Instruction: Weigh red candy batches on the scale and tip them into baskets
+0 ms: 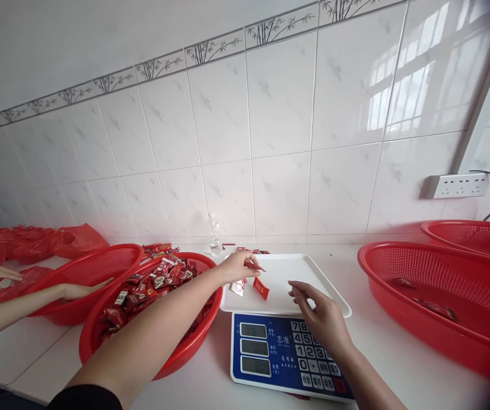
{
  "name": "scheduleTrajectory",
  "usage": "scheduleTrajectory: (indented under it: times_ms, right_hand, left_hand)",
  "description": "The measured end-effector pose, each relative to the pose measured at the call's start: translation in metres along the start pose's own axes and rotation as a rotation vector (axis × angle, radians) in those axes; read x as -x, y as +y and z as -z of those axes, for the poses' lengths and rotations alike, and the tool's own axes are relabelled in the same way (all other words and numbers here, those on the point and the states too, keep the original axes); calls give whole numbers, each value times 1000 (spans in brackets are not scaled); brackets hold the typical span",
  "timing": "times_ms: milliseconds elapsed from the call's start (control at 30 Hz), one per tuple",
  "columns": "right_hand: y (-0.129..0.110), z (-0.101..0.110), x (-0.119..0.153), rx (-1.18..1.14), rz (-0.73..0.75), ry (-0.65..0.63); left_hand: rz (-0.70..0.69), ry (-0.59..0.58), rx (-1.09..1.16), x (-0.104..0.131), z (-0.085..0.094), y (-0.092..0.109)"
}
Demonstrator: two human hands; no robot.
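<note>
Above the white weighing tray of a scale, my left hand is closed, its fingertips pinching a small red packet. Under and beside it on the tray lie a white-and-pink packet and an orange-red packet. My right hand hovers over the tray's front edge and the scale's keypad, fingers loosely bent and apart, with nothing visible in them. The blue scale panel has displays and keys, partly covered by that hand. My left forearm crosses a red basket full of red wrapped packets.
At left, another person's hands reach to a second red basket and a red plastic bag. A clear bottle stands by the wall. Right, a red basket holds a few packets; another stands behind. A power strip is on the wall.
</note>
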State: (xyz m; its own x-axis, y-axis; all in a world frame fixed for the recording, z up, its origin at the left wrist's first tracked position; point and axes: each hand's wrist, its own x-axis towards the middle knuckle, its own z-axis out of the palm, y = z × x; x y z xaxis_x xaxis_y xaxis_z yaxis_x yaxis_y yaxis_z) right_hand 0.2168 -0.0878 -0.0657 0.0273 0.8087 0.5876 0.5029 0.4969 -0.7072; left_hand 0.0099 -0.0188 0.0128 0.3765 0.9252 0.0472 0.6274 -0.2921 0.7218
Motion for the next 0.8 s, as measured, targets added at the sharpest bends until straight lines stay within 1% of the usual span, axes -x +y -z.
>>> scheduleTrajectory:
  times_ms: [67,100,200,267,333,400,500,567,633,667,700,733,800]
  right_hand:
    - [0,0,0,43,35,-8]
    - [1,-1,0,77,60,-13]
    - [1,-3,-1,214,136,-29]
    - [2,-4,-2,302,180,-46]
    - [2,-5,-2,369,220,-65]
    - [1,-4,-3,415,252,-93]
    - [-2,-2,-2,484,322,-178]
    - [-4,-2,-1,530,387,-255]
    - [-6,-3,2,557,431,-311]
    - [-7,-4,3,562,441,-324]
    - [-8,-6,5,562,443,-326]
    - [-8,-8,6,559,443,-320]
    - [-8,-11,7,544,438,-301]
  left_hand:
    - [3,-22,-135,-2,-7,1]
    - [4,-62,-211,-1,-10,2]
    - [47,-260,-395,4,-16,1]
    - [88,-353,-456,8,-20,0]
    - [73,-370,-461,10,-20,-2]
    - [21,-336,-427,11,-14,-5]
    - [-14,-202,-387,10,8,-12]
    - [17,-61,-385,10,28,-21]
    - [83,74,-401,14,49,-34]
    - [126,123,-415,17,59,-42]
    - [172,151,-432,21,68,-50]
    - [215,154,-448,26,75,-59]
    - [284,87,-477,37,85,-75]
